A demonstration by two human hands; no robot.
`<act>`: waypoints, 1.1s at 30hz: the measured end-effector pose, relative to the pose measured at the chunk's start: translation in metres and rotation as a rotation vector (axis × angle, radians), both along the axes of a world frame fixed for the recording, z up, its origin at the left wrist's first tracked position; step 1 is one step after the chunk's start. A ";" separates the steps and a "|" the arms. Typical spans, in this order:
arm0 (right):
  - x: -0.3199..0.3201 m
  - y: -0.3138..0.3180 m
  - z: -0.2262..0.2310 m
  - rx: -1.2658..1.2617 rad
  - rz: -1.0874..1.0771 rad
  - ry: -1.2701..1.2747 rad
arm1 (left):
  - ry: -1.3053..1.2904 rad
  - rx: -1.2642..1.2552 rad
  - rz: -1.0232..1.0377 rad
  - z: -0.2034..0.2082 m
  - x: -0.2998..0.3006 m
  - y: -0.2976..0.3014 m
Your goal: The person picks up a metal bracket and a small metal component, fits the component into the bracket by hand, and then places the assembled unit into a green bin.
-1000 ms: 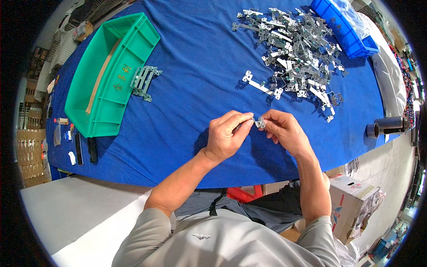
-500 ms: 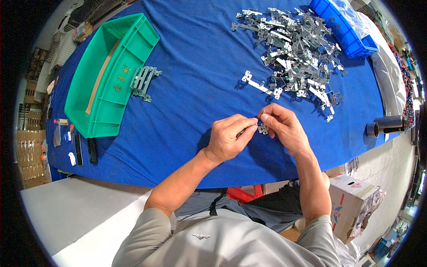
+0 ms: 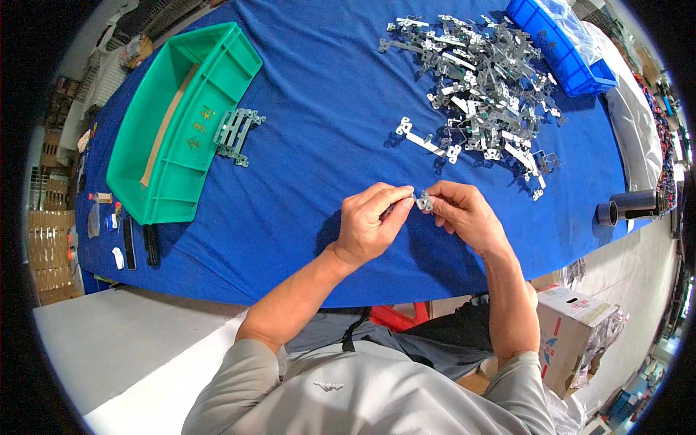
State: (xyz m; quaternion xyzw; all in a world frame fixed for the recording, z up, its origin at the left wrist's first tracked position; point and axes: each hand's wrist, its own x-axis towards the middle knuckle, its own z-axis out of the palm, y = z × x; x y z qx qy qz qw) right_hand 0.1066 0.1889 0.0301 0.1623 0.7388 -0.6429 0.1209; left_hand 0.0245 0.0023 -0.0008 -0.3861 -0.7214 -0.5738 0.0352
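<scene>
Over the near part of the blue cloth, my two hands face each other, a small gap between their fingertips. A small metal bracket shows at the fingertips of my right hand, which pinches it. My left hand is closed, thumb against fingers, with a bit of grey metal at its tips; most of that piece is hidden by the fingers. Beyond my hands lies a single long metal bracket, close to a large heap of similar metal brackets.
At the left stands a green plastic bin, with a small stack of brackets against its right side. A blue crate sits at the far right. Near the right edge lies a dark metal cylinder. A cardboard box stands below.
My fingertips have drawn slightly apart. The small bracket has turned and shows more plainly at my right fingertips, and the right fingers have curled in.
</scene>
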 end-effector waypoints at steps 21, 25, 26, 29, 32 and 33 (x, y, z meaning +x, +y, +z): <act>-0.001 0.005 -0.001 -0.015 -0.054 0.007 | -0.027 0.003 0.056 -0.001 0.000 0.000; 0.000 -0.001 0.001 -0.056 -0.008 -0.017 | -0.004 -0.003 0.051 0.000 -0.001 0.000; 0.000 -0.001 0.000 -0.058 -0.007 -0.017 | -0.006 -0.007 0.046 -0.001 -0.001 -0.001; 0.001 0.000 -0.001 0.027 0.009 0.043 | 0.004 0.001 0.015 0.001 -0.001 0.001; 0.000 0.000 -0.001 0.007 -0.005 -0.001 | 0.018 -0.001 0.006 0.001 -0.001 0.000; 0.001 0.001 -0.004 -0.019 -0.011 -0.003 | 0.017 -0.004 0.006 0.001 -0.001 0.001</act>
